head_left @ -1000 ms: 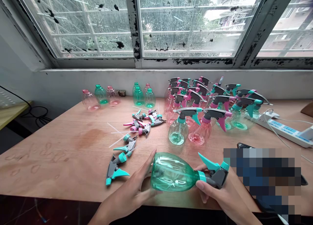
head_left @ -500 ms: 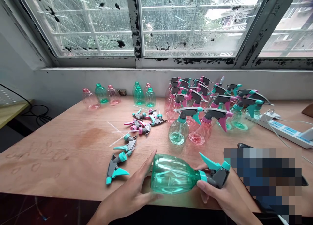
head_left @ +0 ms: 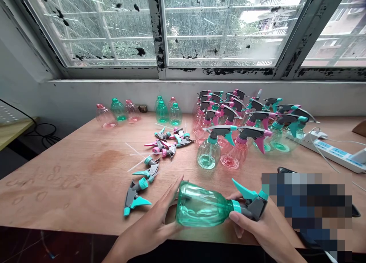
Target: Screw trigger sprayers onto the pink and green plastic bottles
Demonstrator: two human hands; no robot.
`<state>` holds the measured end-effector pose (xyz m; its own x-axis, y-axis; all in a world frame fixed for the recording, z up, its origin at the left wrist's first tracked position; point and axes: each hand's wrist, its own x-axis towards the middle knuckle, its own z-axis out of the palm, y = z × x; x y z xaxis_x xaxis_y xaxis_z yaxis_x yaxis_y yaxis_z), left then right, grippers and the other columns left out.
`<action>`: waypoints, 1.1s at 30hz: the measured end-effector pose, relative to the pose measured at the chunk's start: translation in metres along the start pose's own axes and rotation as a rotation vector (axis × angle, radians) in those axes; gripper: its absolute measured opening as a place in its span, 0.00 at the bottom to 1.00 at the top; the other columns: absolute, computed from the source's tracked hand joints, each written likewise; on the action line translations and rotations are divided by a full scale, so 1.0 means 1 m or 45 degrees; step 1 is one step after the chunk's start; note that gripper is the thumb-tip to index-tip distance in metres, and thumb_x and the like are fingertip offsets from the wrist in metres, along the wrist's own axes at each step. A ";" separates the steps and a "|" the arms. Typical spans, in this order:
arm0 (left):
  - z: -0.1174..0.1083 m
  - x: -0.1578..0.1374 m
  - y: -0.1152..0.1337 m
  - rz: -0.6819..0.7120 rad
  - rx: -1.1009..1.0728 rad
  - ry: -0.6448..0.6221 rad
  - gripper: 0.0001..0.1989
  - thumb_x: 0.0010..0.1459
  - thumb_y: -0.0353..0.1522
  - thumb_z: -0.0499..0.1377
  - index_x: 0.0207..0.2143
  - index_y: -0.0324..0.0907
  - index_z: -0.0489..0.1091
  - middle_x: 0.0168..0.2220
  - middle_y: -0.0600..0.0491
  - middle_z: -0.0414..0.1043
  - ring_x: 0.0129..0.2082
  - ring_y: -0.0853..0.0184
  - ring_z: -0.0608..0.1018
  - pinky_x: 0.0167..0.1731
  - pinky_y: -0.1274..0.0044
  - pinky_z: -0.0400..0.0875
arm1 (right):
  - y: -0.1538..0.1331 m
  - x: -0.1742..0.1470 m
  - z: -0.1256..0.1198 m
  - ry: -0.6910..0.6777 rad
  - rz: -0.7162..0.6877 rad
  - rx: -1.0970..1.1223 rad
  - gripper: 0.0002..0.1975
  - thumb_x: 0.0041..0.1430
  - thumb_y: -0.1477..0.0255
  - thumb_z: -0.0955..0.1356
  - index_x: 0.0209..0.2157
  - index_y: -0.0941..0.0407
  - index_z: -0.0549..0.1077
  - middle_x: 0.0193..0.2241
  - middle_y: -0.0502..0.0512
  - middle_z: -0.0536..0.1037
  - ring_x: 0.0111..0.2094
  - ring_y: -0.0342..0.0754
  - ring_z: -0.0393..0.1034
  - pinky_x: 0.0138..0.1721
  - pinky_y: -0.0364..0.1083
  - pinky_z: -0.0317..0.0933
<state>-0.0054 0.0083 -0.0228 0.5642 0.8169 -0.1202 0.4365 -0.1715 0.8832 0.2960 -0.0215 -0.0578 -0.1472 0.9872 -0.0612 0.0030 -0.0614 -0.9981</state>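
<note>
A green see-through spray bottle [head_left: 204, 205] lies sideways above the table's front edge, its base to the left and its grey and teal trigger head [head_left: 254, 202] to the right. My left hand [head_left: 160, 213] cups the base, thumb below and fingers along the far side. My right hand [head_left: 248, 221] is closed around the neck by the teal collar, thumb on the near side; its other fingers are partly hidden. Left of the bottle, a loose teal and grey trigger head [head_left: 135, 197] rests on the wood, with another trigger head [head_left: 151, 169] just behind it.
Several assembled spray bottles [head_left: 210, 156] stand at the back right beside a white power strip [head_left: 337, 150]. Bottles without heads [head_left: 162, 112] stand near the wall. More pink and teal trigger heads [head_left: 168, 148] with thin tubes lie mid-table. A blurred patch covers the right front.
The bottle has turned slightly about its length, and the reflections on it have shifted. My left thumb has slid a little left along the base. Both hands stay in place.
</note>
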 end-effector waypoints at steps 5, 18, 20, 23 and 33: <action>0.001 0.000 -0.002 0.033 -0.069 -0.016 0.43 0.67 0.30 0.56 0.73 0.54 0.31 0.75 0.56 0.36 0.74 0.58 0.44 0.71 0.67 0.48 | -0.003 -0.002 0.003 0.018 0.005 0.053 0.22 0.59 0.53 0.73 0.44 0.57 0.77 0.16 0.46 0.72 0.20 0.46 0.67 0.25 0.46 0.64; 0.000 -0.002 0.000 -0.015 0.053 -0.004 0.52 0.60 0.37 0.66 0.73 0.55 0.32 0.76 0.55 0.36 0.74 0.55 0.44 0.71 0.64 0.46 | -0.009 -0.003 0.006 0.096 -0.002 0.090 0.21 0.56 0.56 0.75 0.44 0.55 0.75 0.15 0.45 0.73 0.18 0.46 0.68 0.24 0.45 0.65; 0.000 -0.002 0.003 0.005 0.064 0.003 0.49 0.63 0.34 0.63 0.73 0.55 0.30 0.75 0.55 0.36 0.74 0.57 0.46 0.71 0.65 0.47 | -0.009 -0.003 0.006 0.087 0.001 0.085 0.20 0.56 0.55 0.75 0.41 0.56 0.76 0.16 0.45 0.73 0.19 0.45 0.68 0.24 0.44 0.66; 0.000 -0.001 0.006 -0.031 0.058 -0.002 0.54 0.60 0.35 0.66 0.73 0.53 0.29 0.76 0.53 0.34 0.74 0.56 0.44 0.71 0.65 0.46 | -0.009 -0.004 0.006 0.063 0.013 0.061 0.20 0.55 0.54 0.75 0.38 0.56 0.78 0.18 0.46 0.71 0.20 0.46 0.68 0.24 0.45 0.69; 0.000 0.000 0.004 -0.035 0.047 -0.007 0.53 0.58 0.38 0.68 0.73 0.51 0.35 0.75 0.49 0.37 0.74 0.53 0.45 0.71 0.61 0.43 | -0.012 -0.004 0.005 0.046 0.032 0.029 0.22 0.55 0.52 0.75 0.39 0.56 0.79 0.18 0.47 0.72 0.21 0.48 0.69 0.26 0.48 0.69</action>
<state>-0.0034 0.0074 -0.0194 0.5556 0.8184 -0.1465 0.4772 -0.1697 0.8622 0.2915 -0.0255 -0.0456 -0.1113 0.9900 -0.0865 -0.0167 -0.0889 -0.9959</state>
